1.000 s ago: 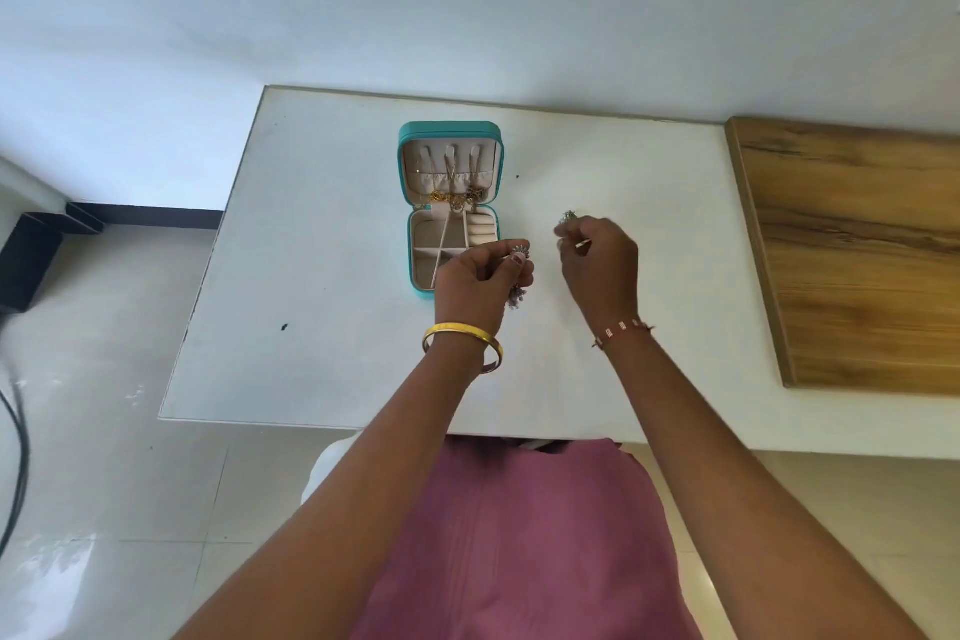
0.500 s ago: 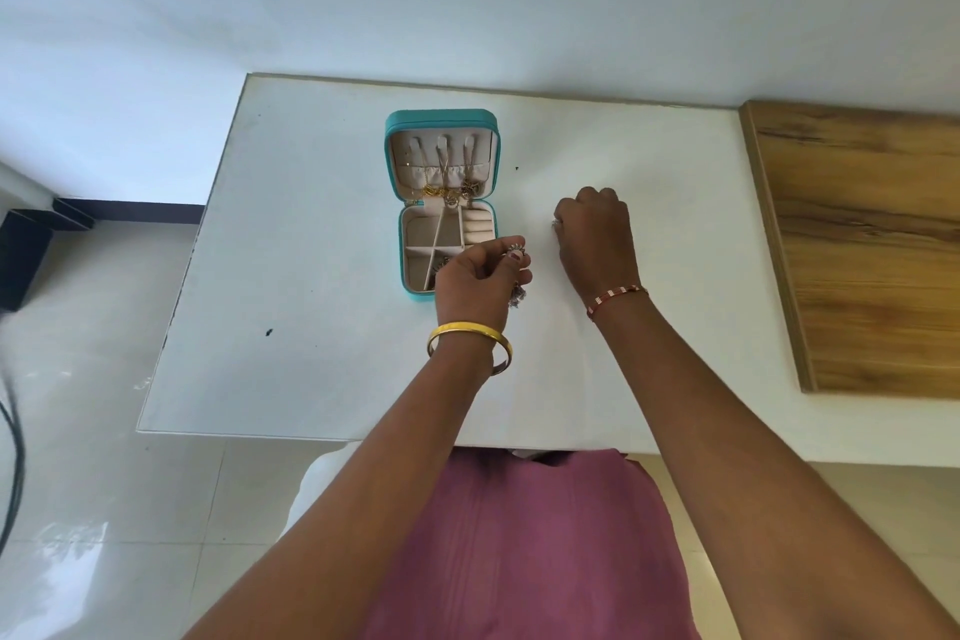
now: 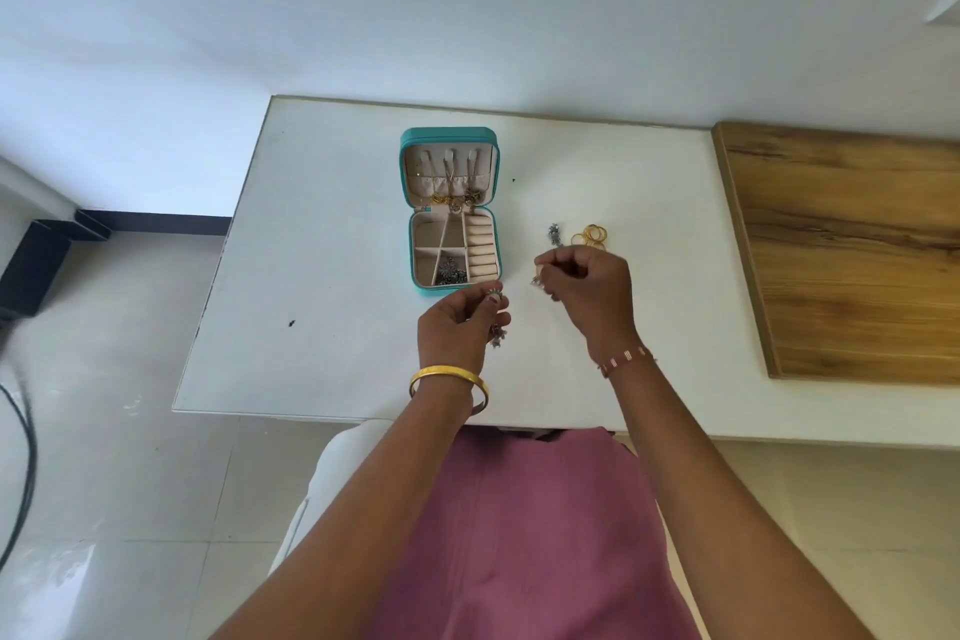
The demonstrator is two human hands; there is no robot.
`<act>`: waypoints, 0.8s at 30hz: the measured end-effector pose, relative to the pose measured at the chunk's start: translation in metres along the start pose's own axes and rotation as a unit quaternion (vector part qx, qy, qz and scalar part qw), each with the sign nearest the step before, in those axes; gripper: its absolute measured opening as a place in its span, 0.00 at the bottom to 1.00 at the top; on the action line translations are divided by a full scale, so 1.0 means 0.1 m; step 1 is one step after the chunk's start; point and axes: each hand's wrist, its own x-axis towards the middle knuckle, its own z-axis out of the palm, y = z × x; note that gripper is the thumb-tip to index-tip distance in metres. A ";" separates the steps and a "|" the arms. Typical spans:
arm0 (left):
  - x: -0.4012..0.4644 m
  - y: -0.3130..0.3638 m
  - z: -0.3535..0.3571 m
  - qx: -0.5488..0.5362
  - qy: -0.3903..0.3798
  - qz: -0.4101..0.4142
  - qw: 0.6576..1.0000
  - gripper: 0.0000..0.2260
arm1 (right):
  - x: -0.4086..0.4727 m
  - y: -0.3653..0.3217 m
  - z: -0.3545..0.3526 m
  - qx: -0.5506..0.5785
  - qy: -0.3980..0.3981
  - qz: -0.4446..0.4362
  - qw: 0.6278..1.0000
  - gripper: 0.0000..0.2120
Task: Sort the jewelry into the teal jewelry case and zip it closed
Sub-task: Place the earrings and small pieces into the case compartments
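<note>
Table: we sit at a white rectangular tabletop (image 3: pixel 322 234), with a brown wood-grain board (image 3: pixel 841 250) lying on its right part.
Case: our small teal zip-around jewelry case (image 3: pixel 450 211) lies open near the middle of the table, its lid flat behind the tray; gold chains hang in the lid, and dark silver pieces sit in the tray's near compartment.
Left hand: our left hand (image 3: pixel 457 327), just in front of the case, pinches a dangling silver earring (image 3: pixel 496 322).
Right hand: our right hand (image 3: pixel 589 291), fingers curled, pinches a tiny silver piece (image 3: pixel 536 282) at its fingertips.
Loose jewelry: a silver ornate earring (image 3: pixel 555 235) and thin gold rings (image 3: pixel 591 237) lie on the table right of the case.
</note>
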 end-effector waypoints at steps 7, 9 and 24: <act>-0.14 -0.16 -0.12 0.036 -0.002 -0.014 0.999 0.08 | -0.33 0.23 0.01 0.037 -0.016 0.102 0.994 0.06; -0.16 -0.20 -0.13 0.038 -0.004 -0.017 0.999 0.08 | -0.34 0.33 0.00 -0.007 -0.006 0.101 0.995 0.05; -0.11 -0.30 -0.10 0.052 -0.003 -0.037 0.998 0.08 | -0.37 0.58 -0.10 -0.178 -0.026 0.012 0.984 0.10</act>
